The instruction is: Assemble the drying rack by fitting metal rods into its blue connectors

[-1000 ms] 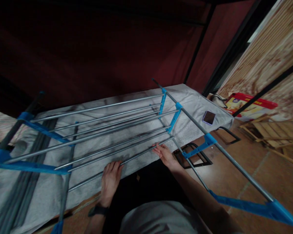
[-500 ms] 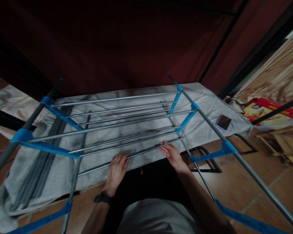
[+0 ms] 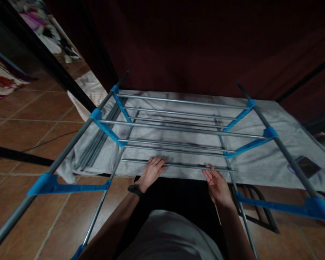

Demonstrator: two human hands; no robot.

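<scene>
A loose grey metal tube (image 3: 182,165) lies crosswise over the near edge of the grey cloth, in front of a partly built rack. My left hand (image 3: 151,172), a dark band on its wrist, curls over the tube left of its middle. My right hand (image 3: 216,185), palm partly turned up, holds the tube near its right end between thumb and fingers. Several crossbars (image 3: 178,127) of the rack run between blue plastic brackets (image 3: 247,145) on its two sides. Blue joints fix these brackets to a long left pole (image 3: 78,139) and a long right pole (image 3: 289,159).
Several spare tubes (image 3: 97,146) lie bundled on the cloth (image 3: 268,173) at the left. A phone (image 3: 306,167) rests on the cloth at the right. Lower blue brackets (image 3: 70,188) stick out beside my arms. A black metal frame (image 3: 260,213) stands on the tiled floor (image 3: 21,213).
My view has swung left, so the rack appears further right and more of the floor shows. The tube looks more level, and both hands are still on it.
</scene>
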